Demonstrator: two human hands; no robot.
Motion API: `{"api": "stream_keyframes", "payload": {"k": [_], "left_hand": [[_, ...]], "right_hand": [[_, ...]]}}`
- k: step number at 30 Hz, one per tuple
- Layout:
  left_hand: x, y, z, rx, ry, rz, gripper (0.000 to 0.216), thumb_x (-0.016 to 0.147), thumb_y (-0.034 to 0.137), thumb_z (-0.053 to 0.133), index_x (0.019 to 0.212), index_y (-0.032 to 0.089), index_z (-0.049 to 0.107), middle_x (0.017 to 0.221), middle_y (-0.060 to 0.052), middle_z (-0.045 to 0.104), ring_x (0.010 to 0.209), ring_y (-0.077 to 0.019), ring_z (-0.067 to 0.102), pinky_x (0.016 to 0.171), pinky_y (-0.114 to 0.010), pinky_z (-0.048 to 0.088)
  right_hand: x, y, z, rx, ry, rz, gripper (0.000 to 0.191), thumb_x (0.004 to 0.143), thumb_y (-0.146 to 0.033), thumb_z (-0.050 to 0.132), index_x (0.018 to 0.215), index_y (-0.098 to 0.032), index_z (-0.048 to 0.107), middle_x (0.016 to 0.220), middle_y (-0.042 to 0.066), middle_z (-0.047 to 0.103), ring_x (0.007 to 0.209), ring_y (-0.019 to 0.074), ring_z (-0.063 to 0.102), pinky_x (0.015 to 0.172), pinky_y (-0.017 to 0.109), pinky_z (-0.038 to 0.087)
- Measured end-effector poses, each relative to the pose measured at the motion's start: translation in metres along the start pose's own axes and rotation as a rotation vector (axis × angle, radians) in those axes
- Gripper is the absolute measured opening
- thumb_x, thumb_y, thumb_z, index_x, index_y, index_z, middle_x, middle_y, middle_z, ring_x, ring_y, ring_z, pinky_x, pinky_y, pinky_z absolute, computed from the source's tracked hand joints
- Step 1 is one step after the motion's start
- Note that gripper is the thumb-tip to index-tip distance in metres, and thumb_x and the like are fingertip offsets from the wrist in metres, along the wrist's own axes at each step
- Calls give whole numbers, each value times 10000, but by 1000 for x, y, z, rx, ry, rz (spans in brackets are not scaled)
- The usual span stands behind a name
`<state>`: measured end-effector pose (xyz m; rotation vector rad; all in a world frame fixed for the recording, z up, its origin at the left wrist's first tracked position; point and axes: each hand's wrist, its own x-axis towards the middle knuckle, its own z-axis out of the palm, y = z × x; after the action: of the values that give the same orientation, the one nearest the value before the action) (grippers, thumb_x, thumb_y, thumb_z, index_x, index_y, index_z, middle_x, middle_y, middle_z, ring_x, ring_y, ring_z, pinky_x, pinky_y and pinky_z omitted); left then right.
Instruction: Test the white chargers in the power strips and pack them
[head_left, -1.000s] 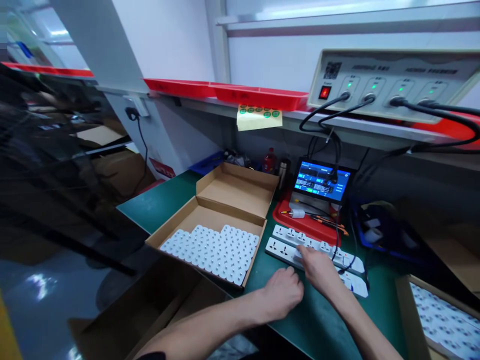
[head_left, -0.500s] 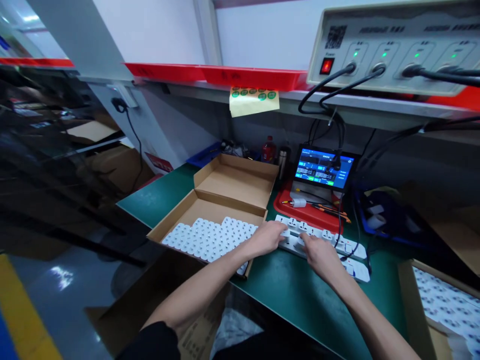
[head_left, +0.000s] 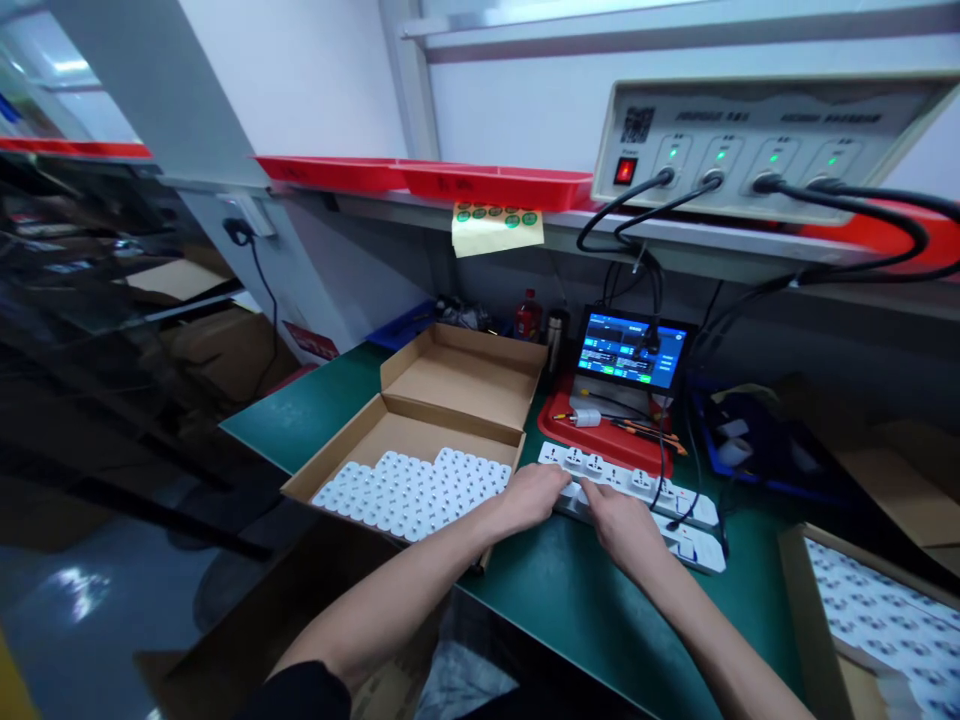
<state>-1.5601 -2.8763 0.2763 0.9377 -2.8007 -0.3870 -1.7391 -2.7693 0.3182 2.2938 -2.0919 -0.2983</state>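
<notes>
- The left hand (head_left: 534, 495) rests with curled fingers on the left end of the 2 white power strips (head_left: 637, 482), which lie side by side just right of the frame's centre. I cannot tell whether it grips anything underneath.
- The right hand (head_left: 616, 520) is just beside it, fingers bent down over the sockets. The back of the hand hides what is under them, so clamped or merely pressing cannot be told.
- The work looks to be at the sockets. It would go best with the left hand pinning the strips so they do not slide on the green surface (head_left: 570, 600), and the right pushing straight down rather than at a slant.
- A cardboard box (head_left: 330, 468) of small white plugs (head_left: 412, 490) sits left of the hands, and the left forearm crosses its near right corner.
- Black cables (head_left: 660, 455) drop from the tester (head_left: 750, 140) at upper right across the strips' right part, near the right hand, and could snag.
- Behind the strips stand a red tray (head_left: 600, 447) and a lit screen (head_left: 630, 350).
</notes>
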Motion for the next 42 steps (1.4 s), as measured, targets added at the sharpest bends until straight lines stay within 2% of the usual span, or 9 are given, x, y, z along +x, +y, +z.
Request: {"api": "stream_keyframes", "payload": {"k": [3,6,9,12,18,23,27,35,42], "left_hand": [[-6,5,-4,51,50,32,183,1004,261,711,1170,189,738,1233,-133,767,1201,-337,705,993,-418,571],[-5,22,-9,72,171,85,401,983,400,791,1304,173,712,1357,-168,706,1310,-377,616,1066,-483,545],[9,53,-6,-22,234,155,418,1021,434,748,1340,168,706,1276,-152,724,1226,-339,638,1063,-465,544],[35,85,4,-134,205,199,310,1039,423,723,1218,174,761,1145,-126,757,1143,-309,681,1031,-420,550],[70,112,23,-239,61,101,158,1000,330,740,981,182,791,1058,-120,807,1061,-319,750,916,-397,575],[66,108,26,-316,178,124,154,1013,303,728,986,162,784,1060,-126,807,1055,-292,738,942,-366,557],[46,83,12,-430,261,116,147,1028,249,679,969,176,792,1021,-96,806,1024,-253,729,955,-330,537],[4,-7,-13,-547,260,-118,157,955,234,703,853,171,806,854,-34,800,825,-204,702,775,-287,488],[5,-10,-9,-540,239,-114,144,954,243,712,883,190,825,885,-33,822,861,-211,726,789,-289,488]], "right_hand": [[-32,27,2,46,194,11,350,1114,-222,467,1439,-230,598,1332,131,749,955,253,784,734,310,485],[-66,79,11,155,332,96,327,1146,-439,432,1133,-258,704,1117,85,797,921,260,769,737,323,492],[-82,129,25,220,316,245,357,1064,-557,514,948,-281,709,935,63,798,798,280,749,634,333,435],[-76,150,40,409,293,243,332,971,-569,576,953,-277,733,881,69,798,776,290,745,645,345,470],[-60,140,59,591,377,106,364,964,-562,549,792,-260,657,780,63,752,713,265,691,673,353,505],[-65,136,60,578,435,115,324,987,-532,542,859,-263,670,853,64,772,744,261,702,708,352,508],[-59,123,47,639,445,99,356,992,-573,578,903,-257,715,858,60,771,744,249,680,725,345,510],[-5,62,23,715,322,-36,352,990,-502,561,899,-231,766,917,92,805,838,281,705,823,379,517],[19,47,30,655,329,-53,300,1012,-433,563,903,-228,752,924,75,798,851,269,715,795,354,479]]}}
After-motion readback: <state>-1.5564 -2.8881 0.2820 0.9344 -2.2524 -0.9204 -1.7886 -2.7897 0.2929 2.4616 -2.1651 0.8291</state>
